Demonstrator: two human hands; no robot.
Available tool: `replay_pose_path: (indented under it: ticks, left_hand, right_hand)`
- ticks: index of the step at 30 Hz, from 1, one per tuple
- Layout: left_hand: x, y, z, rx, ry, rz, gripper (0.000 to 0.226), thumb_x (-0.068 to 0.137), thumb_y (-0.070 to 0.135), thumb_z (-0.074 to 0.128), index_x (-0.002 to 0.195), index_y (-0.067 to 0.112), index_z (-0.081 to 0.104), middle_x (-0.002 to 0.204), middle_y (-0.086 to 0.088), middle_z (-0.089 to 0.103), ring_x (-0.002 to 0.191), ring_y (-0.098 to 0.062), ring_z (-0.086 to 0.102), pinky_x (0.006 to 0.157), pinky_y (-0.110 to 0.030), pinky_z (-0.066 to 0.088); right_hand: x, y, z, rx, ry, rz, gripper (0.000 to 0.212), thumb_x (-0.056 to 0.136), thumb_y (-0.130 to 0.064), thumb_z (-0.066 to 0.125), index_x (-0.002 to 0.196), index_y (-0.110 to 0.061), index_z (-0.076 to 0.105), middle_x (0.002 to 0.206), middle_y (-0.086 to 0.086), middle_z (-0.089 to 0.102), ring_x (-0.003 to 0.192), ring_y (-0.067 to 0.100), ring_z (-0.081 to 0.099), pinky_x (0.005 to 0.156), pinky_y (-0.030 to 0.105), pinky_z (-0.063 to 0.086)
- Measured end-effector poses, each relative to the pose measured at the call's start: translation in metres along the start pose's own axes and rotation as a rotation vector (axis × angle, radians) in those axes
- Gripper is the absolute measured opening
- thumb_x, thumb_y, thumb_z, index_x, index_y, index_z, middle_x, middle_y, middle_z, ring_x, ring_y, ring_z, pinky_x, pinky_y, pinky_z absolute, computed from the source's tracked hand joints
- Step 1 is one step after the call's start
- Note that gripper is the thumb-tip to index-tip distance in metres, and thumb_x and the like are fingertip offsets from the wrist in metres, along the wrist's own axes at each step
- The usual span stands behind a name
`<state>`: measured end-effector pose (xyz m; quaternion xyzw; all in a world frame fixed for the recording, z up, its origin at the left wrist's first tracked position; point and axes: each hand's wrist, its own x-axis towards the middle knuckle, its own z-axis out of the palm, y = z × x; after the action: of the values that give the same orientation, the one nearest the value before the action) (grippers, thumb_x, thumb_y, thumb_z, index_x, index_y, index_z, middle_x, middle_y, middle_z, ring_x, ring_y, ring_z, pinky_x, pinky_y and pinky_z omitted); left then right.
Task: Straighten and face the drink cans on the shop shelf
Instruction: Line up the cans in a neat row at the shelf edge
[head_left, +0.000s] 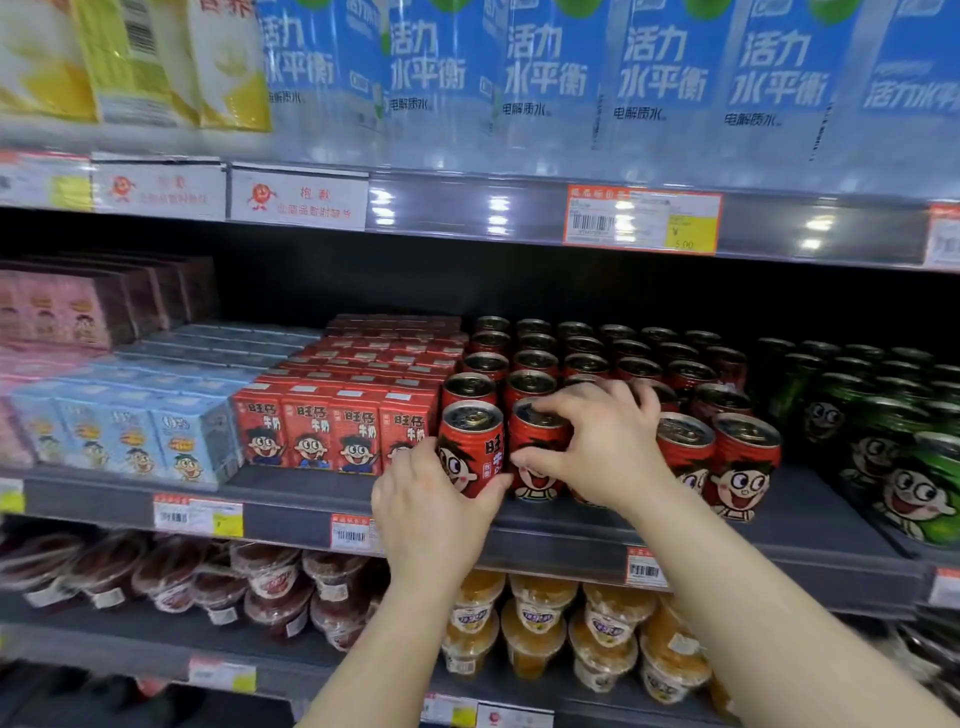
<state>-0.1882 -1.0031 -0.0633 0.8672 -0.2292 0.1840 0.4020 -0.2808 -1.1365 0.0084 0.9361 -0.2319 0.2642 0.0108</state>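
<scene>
Red drink cans with a cartoon face stand in several rows on the middle shelf (291, 483). My left hand (431, 504) grips the lower part of the front left can (470, 441), whose face is turned partly left. My right hand (597, 441) holds the neighbouring front can (535, 447), fingers curled over its rim and thumb on its side. To the right of that hand, two more front cans (743, 462) face forward. The cans behind them show only their tops.
Red milk cartons (332, 431) sit just left of the cans, with blue cartons (130, 436) further left. Green cans (909, 467) fill the right. Blue and white boxes (545, 67) stand on the shelf above. Jelly cups (545, 623) and red packs (208, 582) lie below.
</scene>
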Motion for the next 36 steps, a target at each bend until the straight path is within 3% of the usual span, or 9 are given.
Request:
replay_pose_path:
  ticks: [4, 9, 11, 16, 19, 26, 32, 36]
  left_hand:
    - [-0.001, -0.010, -0.004, -0.045, -0.089, 0.068, 0.066, 0.072, 0.061, 0.063, 0.122, 0.019, 0.052, 0.113, 0.005, 0.066, 0.111, -0.017, 0.058, 0.115, -0.041, 0.027]
    - [0.005, -0.008, -0.003, -0.077, -0.085, 0.049, 0.039, 0.072, 0.061, 0.065, 0.094, 0.029, 0.063, 0.091, 0.012, 0.070, 0.092, -0.013, 0.063, 0.105, -0.038, 0.035]
    - [0.008, -0.005, 0.001, -0.047, -0.073, 0.038, 0.038, 0.072, 0.062, 0.065, 0.091, 0.030, 0.064, 0.087, 0.011, 0.070, 0.088, -0.014, 0.063, 0.096, -0.038, 0.038]
    - [0.010, -0.008, 0.001, -0.057, -0.075, 0.030, 0.038, 0.074, 0.060, 0.066, 0.095, 0.028, 0.065, 0.091, 0.009, 0.072, 0.090, -0.016, 0.064, 0.094, -0.036, 0.035]
    - [0.010, -0.008, 0.001, -0.027, -0.060, 0.055, 0.038, 0.075, 0.059, 0.066, 0.095, 0.027, 0.065, 0.089, 0.006, 0.073, 0.087, -0.019, 0.065, 0.085, -0.034, 0.036]
    - [0.007, -0.010, 0.004, -0.035, 0.005, 0.047, 0.041, 0.064, 0.058, 0.076, 0.080, 0.022, 0.066, 0.077, 0.002, 0.073, 0.074, -0.024, 0.067, 0.076, -0.038, 0.043]
    - [0.009, -0.007, 0.006, 0.067, -0.060, 0.046, 0.043, 0.067, 0.063, 0.068, 0.080, 0.022, 0.066, 0.079, 0.001, 0.070, 0.078, -0.026, 0.064, 0.076, -0.040, 0.043]
    - [0.004, -0.007, -0.001, 0.111, -0.021, 0.042, 0.051, 0.066, 0.061, 0.072, 0.086, 0.014, 0.067, 0.082, -0.011, 0.071, 0.081, -0.035, 0.064, 0.079, -0.046, 0.048]
  right_hand:
    - [0.000, 0.005, 0.001, 0.039, -0.007, -0.028, 0.045, 0.080, -0.059, 0.058, 0.122, -0.042, 0.058, 0.134, -0.015, 0.053, 0.129, 0.018, 0.031, 0.111, 0.047, 0.004]
    - [0.001, 0.011, -0.002, 0.089, -0.086, -0.040, 0.044, 0.084, -0.052, 0.059, 0.127, -0.044, 0.053, 0.136, -0.018, 0.051, 0.133, 0.016, 0.028, 0.112, 0.045, 0.000]
    - [-0.001, 0.010, -0.001, 0.093, -0.075, -0.038, 0.044, 0.085, -0.050, 0.058, 0.128, -0.043, 0.052, 0.137, -0.019, 0.050, 0.133, 0.016, 0.027, 0.112, 0.044, 0.000]
    - [-0.005, 0.009, 0.001, 0.054, -0.038, -0.031, 0.043, 0.086, -0.052, 0.056, 0.128, -0.045, 0.051, 0.142, -0.013, 0.043, 0.134, 0.017, 0.025, 0.112, 0.044, 0.002]
    - [-0.004, 0.007, 0.001, 0.038, -0.047, -0.031, 0.042, 0.087, -0.051, 0.054, 0.129, -0.045, 0.050, 0.141, -0.012, 0.044, 0.134, 0.018, 0.025, 0.113, 0.045, 0.002]
    - [-0.007, 0.004, 0.005, 0.038, -0.050, -0.010, 0.046, 0.090, -0.046, 0.053, 0.134, -0.043, 0.043, 0.148, -0.010, 0.039, 0.140, 0.022, 0.019, 0.114, 0.049, -0.004]
    - [-0.021, 0.004, 0.013, 0.041, 0.041, 0.007, 0.067, 0.078, -0.053, 0.064, 0.139, -0.040, 0.037, 0.150, -0.004, 0.033, 0.139, 0.023, 0.017, 0.114, 0.048, -0.002]
    - [-0.055, 0.020, 0.004, 0.148, 0.124, -0.003, 0.064, 0.077, -0.048, 0.067, 0.135, -0.037, 0.044, 0.147, -0.005, 0.036, 0.140, 0.021, 0.018, 0.114, 0.043, -0.001]
